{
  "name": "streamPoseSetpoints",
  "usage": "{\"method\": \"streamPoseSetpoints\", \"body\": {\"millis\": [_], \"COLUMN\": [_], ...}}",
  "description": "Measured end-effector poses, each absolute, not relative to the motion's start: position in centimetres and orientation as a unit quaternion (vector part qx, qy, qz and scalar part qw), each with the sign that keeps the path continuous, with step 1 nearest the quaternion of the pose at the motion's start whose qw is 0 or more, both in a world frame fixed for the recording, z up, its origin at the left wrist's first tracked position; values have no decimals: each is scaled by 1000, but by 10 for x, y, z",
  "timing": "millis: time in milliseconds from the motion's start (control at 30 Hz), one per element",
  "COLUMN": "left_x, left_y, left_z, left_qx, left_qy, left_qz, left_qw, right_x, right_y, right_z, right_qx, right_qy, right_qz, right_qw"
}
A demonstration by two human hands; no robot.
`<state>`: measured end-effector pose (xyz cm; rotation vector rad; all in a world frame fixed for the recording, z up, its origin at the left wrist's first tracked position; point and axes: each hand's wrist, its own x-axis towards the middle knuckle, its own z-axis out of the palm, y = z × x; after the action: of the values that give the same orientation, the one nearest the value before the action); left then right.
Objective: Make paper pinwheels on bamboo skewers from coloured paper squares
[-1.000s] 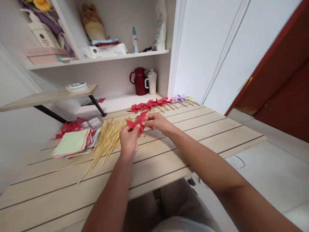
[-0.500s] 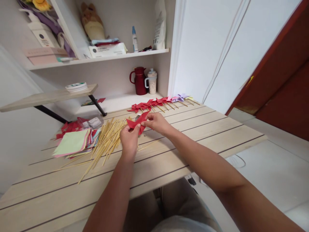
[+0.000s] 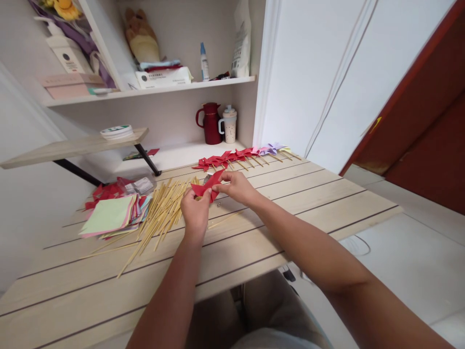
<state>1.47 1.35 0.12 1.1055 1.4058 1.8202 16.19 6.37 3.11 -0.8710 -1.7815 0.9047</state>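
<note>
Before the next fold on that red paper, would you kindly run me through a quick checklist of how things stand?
1. Folded red paper piece gripped by both hands: ok.
2. Left hand pinches its lower edge: ok.
3. Right hand pinches its upper right tip: ok.
4. Loose pile of thin bamboo sticks lying beside the left hand: ok.
5. Stack of coloured paper squares on the pale wooden slatted table: ok.
6. Folds even and centred: cannot tell.

A home room: shelves with a plush toy (tissues too), red jug, wooden table
</note>
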Motion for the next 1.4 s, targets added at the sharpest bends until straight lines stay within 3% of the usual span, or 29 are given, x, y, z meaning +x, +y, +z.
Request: {"method": "streamPoseSetpoints", "body": {"millis": [300,700,967,1267,1400], "left_x": [16,21,24,18,17], "left_y": [9,0,5,6,5], "left_z": [6,21,16,12,15], "left_qx": [471,487,440,404,415], "left_qy": [560,512,488,538,483], "left_qz": [662,689,693,688,674], "left_qw": [160,160,296,272,374], "right_x": [159,159,158,159,160], "right_y": [62,64,69,68,67], "right_z": [31,28,22,24,24], "right_qx": [-363,-380,-420,-413,-408], "right_qy": [-711,-710,-648,-629,-642], "right_qz": [381,379,432,445,441], "right_qw": [466,456,466,485,476]}}
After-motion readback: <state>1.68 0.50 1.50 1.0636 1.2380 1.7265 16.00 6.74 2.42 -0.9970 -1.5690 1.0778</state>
